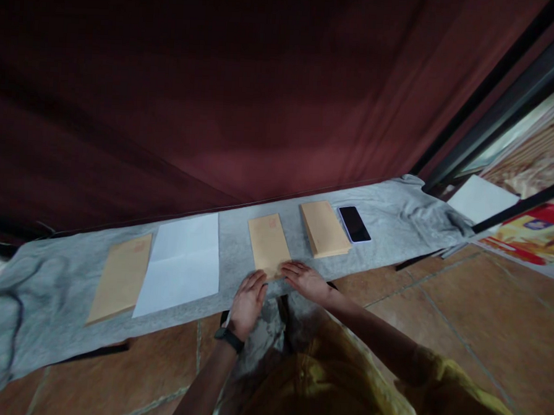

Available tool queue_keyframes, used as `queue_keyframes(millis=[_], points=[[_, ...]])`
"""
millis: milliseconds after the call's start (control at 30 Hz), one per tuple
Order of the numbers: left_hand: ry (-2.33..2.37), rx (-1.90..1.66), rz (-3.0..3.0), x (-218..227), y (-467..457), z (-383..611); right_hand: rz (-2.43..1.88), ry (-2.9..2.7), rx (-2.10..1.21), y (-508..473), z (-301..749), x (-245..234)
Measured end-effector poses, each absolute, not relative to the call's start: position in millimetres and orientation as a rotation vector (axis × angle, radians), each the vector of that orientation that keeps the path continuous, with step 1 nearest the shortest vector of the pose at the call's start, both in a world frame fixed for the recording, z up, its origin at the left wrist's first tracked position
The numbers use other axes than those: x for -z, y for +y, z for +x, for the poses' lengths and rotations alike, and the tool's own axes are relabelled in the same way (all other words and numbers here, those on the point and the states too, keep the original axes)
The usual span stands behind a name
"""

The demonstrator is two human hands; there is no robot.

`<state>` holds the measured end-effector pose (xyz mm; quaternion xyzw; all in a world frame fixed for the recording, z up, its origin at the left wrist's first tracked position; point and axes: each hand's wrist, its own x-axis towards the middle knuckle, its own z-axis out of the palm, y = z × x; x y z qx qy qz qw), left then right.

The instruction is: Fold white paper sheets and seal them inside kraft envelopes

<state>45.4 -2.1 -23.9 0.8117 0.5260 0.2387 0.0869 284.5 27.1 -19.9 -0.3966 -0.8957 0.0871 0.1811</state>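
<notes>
A tan paper envelope (269, 241) lies flat on the grey cloth in front of me, with a small reddish print at its upper right corner. My left hand (248, 300) rests at its lower left corner, fingers stretched out and a dark watch on the wrist. At the lower right corner my right hand (305, 281) lies with its fingers extended over the edge. Both hands touch the envelope without gripping it. To the right sits a stack of tan envelopes (325, 227). White paper sheets (181, 264) with a fold crease lie to the left.
More tan envelopes (120, 278) lie left of the white sheets, partly under them. A phone (354, 224) rests right of the stack. The grey cloth (392, 220) covers a narrow surface against a dark red curtain (263, 108). A colourful box (535, 236) stands at far right.
</notes>
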Motion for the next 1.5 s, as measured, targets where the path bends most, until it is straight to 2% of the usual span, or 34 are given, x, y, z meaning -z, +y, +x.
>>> queue_keyframes(millis=[367,800,1500], points=[[1.557,-0.865,2.226,21,3,45,-1.219,-2.229,-0.492,29,285,27],[1.645,-1.023,2.087,17,11,56,-1.400,-2.067,-0.397,27,277,34],[1.854,-1.016,1.994,22,18,63,-1.598,-1.992,-0.368,28,268,25]])
